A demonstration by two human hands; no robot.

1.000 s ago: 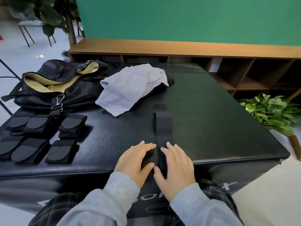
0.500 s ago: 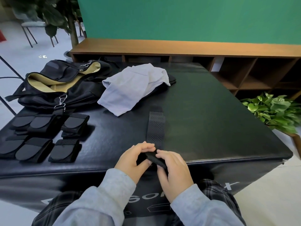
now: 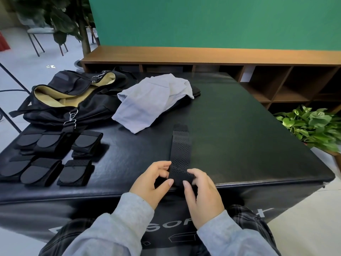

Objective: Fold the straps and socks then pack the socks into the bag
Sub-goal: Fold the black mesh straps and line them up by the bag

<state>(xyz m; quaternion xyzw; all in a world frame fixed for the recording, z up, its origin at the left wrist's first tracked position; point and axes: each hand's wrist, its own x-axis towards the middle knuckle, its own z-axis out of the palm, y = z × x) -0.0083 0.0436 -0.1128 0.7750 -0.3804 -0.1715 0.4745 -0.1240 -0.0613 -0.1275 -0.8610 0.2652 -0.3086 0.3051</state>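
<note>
A black perforated strap (image 3: 180, 148) lies lengthwise on the black padded table (image 3: 239, 145), its near end rolled up. My left hand (image 3: 151, 182) and my right hand (image 3: 203, 191) pinch that rolled end from either side near the table's front edge. Several folded black straps (image 3: 46, 157) sit in rows at the left. Behind them lies an open black bag (image 3: 70, 100) with a tan lining. A pale grey cloth (image 3: 151, 102) is heaped at the table's middle back, partly covering something dark.
A low wooden shelf unit (image 3: 276, 82) runs along the green wall behind the table. A leafy green plant (image 3: 313, 126) stands at the right, close to the table's corner. A chair and a tall plant stand at the far left.
The hands went from lying flat on the strap's near end to lifting and rolling it forward. The strap's perforated side now faces up, and the visible flat length is shorter.
</note>
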